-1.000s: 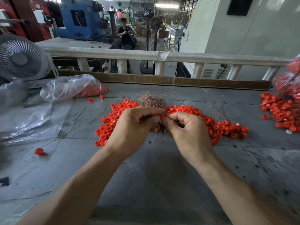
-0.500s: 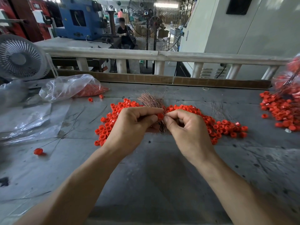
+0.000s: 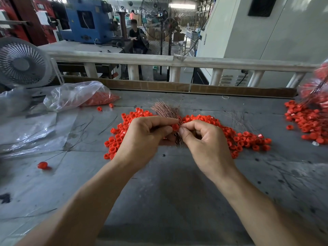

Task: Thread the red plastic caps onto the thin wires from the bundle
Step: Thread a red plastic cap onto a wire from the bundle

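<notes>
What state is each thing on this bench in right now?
Left hand: pinches a cap.
Right hand: pinches a wire at the cap.
Wire bundle: held upright, tips fanned out.
Loose caps: scattered on the bench.
Bag: lying on its side, mouth open, caps inside.

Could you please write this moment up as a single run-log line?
left hand: pinches red cap, holds wire bundle | right hand: pinches thin wire at cap | loose caps: piled on table
</notes>
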A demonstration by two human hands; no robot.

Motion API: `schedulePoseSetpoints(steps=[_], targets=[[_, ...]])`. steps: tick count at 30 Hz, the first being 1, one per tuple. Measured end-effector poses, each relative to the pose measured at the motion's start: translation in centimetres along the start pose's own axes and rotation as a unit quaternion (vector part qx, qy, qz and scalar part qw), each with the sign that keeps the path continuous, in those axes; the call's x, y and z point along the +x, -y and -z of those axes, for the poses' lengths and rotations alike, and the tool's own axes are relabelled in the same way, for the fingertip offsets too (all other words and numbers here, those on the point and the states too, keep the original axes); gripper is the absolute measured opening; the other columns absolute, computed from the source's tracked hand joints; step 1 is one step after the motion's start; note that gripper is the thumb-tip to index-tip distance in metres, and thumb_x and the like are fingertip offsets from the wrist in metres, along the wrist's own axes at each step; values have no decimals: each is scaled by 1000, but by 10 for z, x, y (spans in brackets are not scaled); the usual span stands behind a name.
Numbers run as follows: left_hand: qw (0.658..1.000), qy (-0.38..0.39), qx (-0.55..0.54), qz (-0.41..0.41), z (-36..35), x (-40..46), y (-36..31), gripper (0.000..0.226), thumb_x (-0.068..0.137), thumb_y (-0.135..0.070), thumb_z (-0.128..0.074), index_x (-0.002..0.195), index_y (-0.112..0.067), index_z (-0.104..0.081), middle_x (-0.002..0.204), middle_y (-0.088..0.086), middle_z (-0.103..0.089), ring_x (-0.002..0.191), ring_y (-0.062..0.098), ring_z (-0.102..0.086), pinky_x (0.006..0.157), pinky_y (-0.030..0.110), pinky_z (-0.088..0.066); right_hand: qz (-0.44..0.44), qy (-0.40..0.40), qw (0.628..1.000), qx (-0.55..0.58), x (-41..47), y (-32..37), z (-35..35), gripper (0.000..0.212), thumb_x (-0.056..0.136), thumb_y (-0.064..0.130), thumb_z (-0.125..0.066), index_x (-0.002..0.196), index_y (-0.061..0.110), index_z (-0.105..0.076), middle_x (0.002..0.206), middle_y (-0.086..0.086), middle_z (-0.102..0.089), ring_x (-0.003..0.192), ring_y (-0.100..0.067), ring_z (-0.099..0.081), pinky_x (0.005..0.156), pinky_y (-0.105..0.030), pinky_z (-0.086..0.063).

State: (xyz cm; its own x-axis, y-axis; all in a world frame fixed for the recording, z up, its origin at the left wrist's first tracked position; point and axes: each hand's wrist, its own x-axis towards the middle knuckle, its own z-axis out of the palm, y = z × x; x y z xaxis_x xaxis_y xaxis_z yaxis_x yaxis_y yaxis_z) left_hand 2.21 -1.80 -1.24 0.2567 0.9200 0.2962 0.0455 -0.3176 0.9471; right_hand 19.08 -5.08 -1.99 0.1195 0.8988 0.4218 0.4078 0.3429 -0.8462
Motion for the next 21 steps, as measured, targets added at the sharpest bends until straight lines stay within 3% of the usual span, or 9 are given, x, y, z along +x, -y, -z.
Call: schedulePoseSetpoints(steps=[3,9,12,14,17,21], targets=[[1000,-1,-27,14,0,0,0,25,95,5,-63,109,-10,-77,95,11,-78,89,26,-76,78,33,-63,-1,2,1000,5,0,0,0,15,98,17,-66,86,23,-74,76,0,-72,73,-18,-65,66,-30,-51],[994,-5,-96,47,-3,-1,-1,20,97,5,-60,108,-4,-74,94,23,-75,85,30,-74,80,41,-64,-32,27,998,43,1,0,-2,22,102,12,-56,99,26,-73,87,12,-76,76,3,-67,64,-11,-47],[994,-5,-104,44,-4,-2,-1,19,97,4,-59,108,-2,-73,93,30,-72,87,37,-74,79,42,-64,-49,38,996,66,1,-2,-2,24,102,11,-54,107,28,-70,83,10,-75,67,1,-64,58,-15,-45],[995,-3,-91,38,-4,-2,-2,19,98,3,-60,108,-5,-73,92,25,-74,82,32,-75,74,37,-64,-53,37,996,60,1,-3,-3,24,102,11,-54,112,29,-67,79,5,-73,63,-4,-62,57,-22,-46],[996,3,-80,31,-2,-2,-3,18,98,1,-60,107,-7,-73,90,15,-77,74,25,-74,62,28,-60,-60,43,995,63,1,-5,-4,24,103,13,-55,118,30,-65,82,7,-75,65,-3,-66,56,-16,-46],[994,6,-100,41,-3,-3,-4,18,98,1,-59,108,-6,-72,88,15,-77,73,25,-74,61,28,-60,-66,50,994,71,1,-7,-6,23,102,19,-56,120,31,-63,83,9,-76,63,-3,-66,54,-17,-46]])
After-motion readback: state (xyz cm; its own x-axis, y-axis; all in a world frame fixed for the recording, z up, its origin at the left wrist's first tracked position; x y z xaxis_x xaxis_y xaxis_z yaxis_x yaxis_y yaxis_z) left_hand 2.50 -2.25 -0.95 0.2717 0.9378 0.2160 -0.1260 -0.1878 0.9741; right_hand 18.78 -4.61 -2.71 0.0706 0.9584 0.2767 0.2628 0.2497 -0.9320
